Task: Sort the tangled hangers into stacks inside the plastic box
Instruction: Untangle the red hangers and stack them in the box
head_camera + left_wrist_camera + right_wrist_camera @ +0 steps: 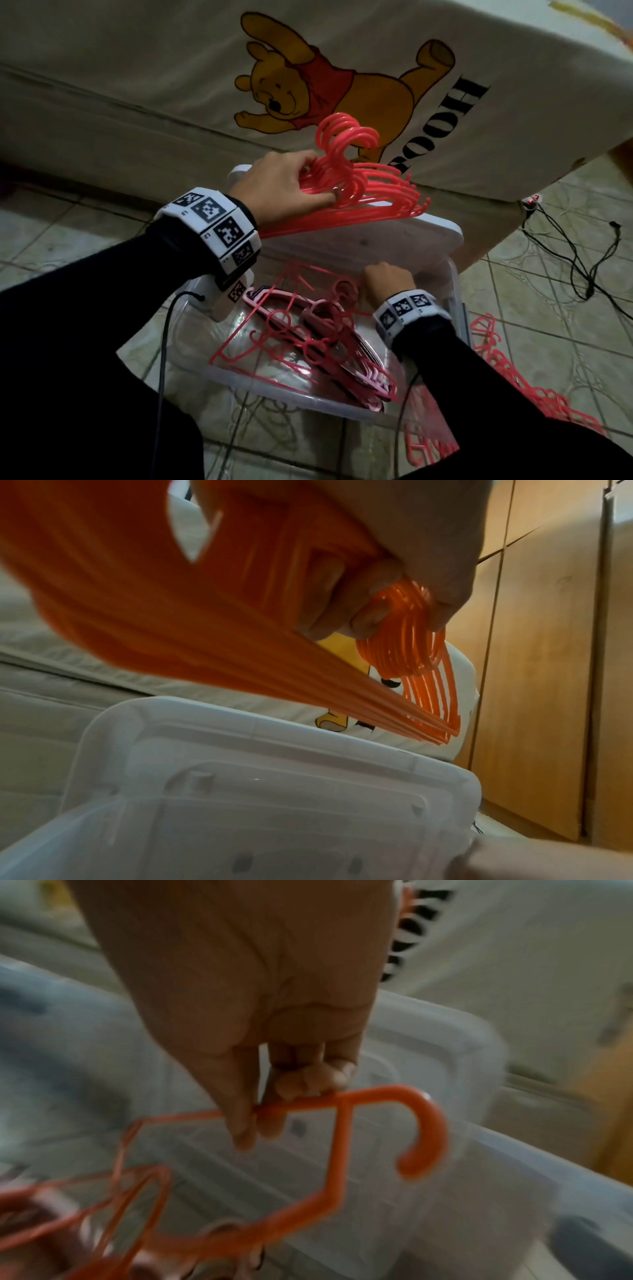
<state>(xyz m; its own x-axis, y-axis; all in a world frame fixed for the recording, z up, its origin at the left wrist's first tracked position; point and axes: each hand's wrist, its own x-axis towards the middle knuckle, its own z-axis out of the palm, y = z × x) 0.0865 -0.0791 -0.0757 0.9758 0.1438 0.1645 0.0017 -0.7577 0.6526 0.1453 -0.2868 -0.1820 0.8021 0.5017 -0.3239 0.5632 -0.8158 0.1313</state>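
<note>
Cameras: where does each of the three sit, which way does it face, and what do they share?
Head: looks down on both sleeved forearms, left hand gripping the hanger bundle above the plastic box.
Left wrist: under the palm, faces along the fingers to the bundle's hooks, the lid and the bed.
Right wrist: looks along the right hand pinching a single hanger over the box.
Shared: all show orange hangers and clear box plastic.

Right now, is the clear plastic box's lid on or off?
Off. The white plastic lid leans behind the clear plastic box, whose top is open, with tangled pink and red plastic hangers inside.
</note>
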